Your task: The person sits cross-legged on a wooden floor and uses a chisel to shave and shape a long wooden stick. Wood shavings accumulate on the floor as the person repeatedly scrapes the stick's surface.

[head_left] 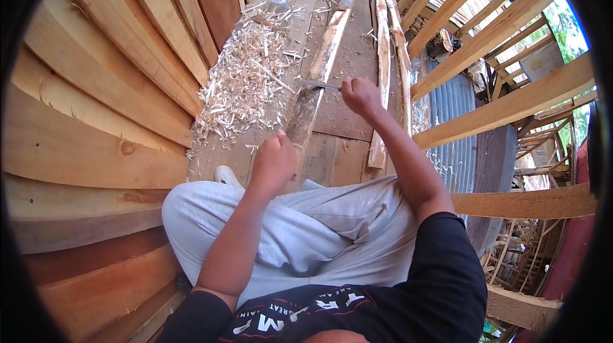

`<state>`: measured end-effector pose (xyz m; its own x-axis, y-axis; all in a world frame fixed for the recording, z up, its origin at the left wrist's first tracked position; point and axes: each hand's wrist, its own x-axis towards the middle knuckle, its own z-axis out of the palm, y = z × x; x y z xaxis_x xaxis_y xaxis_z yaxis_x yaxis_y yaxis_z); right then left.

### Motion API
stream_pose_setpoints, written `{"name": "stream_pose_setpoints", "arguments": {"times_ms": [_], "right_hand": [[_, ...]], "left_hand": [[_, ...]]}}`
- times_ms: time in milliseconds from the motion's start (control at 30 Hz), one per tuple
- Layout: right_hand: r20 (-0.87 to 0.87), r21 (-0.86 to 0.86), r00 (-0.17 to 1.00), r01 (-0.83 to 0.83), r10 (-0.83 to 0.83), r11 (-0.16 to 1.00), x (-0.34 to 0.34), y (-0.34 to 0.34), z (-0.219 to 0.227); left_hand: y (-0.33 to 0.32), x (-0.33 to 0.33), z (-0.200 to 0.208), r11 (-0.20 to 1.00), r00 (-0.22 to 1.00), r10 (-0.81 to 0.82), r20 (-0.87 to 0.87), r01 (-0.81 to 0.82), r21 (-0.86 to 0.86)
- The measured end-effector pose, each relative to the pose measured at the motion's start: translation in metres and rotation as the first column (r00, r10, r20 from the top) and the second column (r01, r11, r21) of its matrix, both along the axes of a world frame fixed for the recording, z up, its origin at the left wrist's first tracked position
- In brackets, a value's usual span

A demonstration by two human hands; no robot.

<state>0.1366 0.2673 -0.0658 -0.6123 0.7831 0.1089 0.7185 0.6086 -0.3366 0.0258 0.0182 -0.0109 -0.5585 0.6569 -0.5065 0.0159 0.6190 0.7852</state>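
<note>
— Are any packages, labels, signs or screens to be seen?

— No package, sign or screen can be made out. Only white printed lettering (pixel 300 311) is found, set across the chest of the black shirt (pixel 440 292) at the lower edge of the view.

— And its shape?

— Blocky capitals in two curved rows are seen, partly cut off by the forearm.

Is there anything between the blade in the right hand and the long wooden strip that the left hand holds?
Nothing visible. The right hand holds a blade whose tip already lies on the long wooden strip. The left hand grips the strip's near end. The wood shavings lie to the left, beside the strip.
</note>
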Motion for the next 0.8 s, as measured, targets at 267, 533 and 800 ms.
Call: {"name": "stream_pose_setpoints", "arguments": {"times_ms": [267, 533, 800], "right_hand": [[-0.098, -0.016, 0.993, -0.070, 0.068, 0.997, -0.003, -0.011, -0.007], [0.003, -0.057, 0.983, -0.181, 0.181, 0.982, -0.014, -0.052, 0.015], [0.208, -0.135, 0.943, -0.237, 0.261, 0.962, -0.025, -0.068, 0.045]], "left_hand": [[-0.004, 0.003, 0.003, 1.000, 1.000, -0.015, 0.005, 0.015, -0.018], [-0.002, -0.001, -0.013, 0.998, 0.994, 0.046, 0.098, -0.049, 0.028], [-0.004, -0.008, -0.002, 0.999, 0.998, 0.054, 0.024, -0.054, 0.002]]}}
